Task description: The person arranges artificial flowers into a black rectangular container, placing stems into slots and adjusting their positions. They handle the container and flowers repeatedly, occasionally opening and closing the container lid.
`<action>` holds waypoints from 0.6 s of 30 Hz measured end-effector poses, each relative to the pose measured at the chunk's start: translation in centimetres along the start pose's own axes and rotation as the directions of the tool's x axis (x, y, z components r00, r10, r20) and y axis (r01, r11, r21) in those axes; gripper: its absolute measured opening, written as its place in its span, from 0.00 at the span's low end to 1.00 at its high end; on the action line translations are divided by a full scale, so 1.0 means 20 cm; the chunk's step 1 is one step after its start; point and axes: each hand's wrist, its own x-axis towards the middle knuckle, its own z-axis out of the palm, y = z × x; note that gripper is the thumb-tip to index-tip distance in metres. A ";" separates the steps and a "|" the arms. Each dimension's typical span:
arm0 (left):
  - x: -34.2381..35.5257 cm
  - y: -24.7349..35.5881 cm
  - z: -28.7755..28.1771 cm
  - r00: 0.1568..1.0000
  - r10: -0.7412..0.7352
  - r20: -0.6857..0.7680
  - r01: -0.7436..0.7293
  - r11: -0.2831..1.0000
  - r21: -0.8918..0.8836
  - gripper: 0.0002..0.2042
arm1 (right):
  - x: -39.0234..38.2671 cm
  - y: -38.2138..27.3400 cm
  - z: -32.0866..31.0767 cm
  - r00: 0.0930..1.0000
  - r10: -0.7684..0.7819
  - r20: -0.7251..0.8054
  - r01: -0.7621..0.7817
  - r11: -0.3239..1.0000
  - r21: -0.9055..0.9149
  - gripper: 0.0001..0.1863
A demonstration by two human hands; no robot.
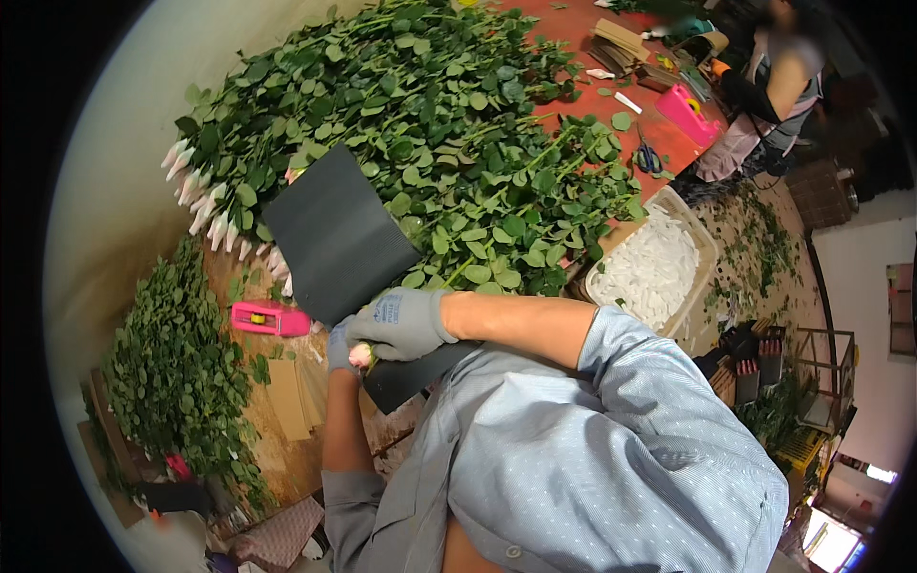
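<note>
A pale pink rose [360, 355] shows its head just below the fingers of my right hand [406, 323], which is gloved in grey and closed. Its stem is hidden by that hand. My left hand [339, 346], also gloved, lies against the right one and is mostly covered by it, so its fingers are not clear. Beyond the hands, a black flat sheet [339, 234] leans over the leafy stems. Another black piece [411, 377] shows below my right hand, close to my shirt.
A large heap of leafy rose stems [401, 124] covers the bench, with sleeved buds [205, 205] at its left. Nearby are a pink tape dispenser [270, 318], cardboard pieces [289, 401], a bin of white sleeves [654, 267] and scissors [649, 156]. Another person [778, 95] works at far right.
</note>
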 end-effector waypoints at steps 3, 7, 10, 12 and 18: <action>-0.01 -0.04 0.01 0.997 -0.068 0.026 0.068 0.998 0.010 0.21 | -0.04 -0.06 -0.11 0.999 0.039 0.021 -0.039 0.999 0.025 0.16; -0.03 -0.01 0.08 0.955 -0.259 -0.146 0.283 0.943 0.177 0.17 | -0.13 -0.12 -0.37 0.981 0.016 -0.195 -0.019 1.000 -0.014 0.18; 0.05 0.18 -0.04 0.959 -0.281 0.046 0.265 0.940 0.213 0.17 | -0.22 -0.21 -0.61 0.935 0.028 -0.354 -0.080 0.988 -0.135 0.19; 0.02 0.17 -0.04 0.980 -0.199 -0.021 0.200 0.973 0.112 0.16 | -0.28 -0.30 -0.77 0.905 -0.031 -0.424 -0.095 0.958 -0.272 0.22; -0.02 0.12 -0.02 0.981 -0.192 -0.017 0.193 0.977 0.091 0.16 | -0.47 -0.60 -1.34 0.592 -0.174 -0.787 -0.272 0.876 -0.398 0.18</action>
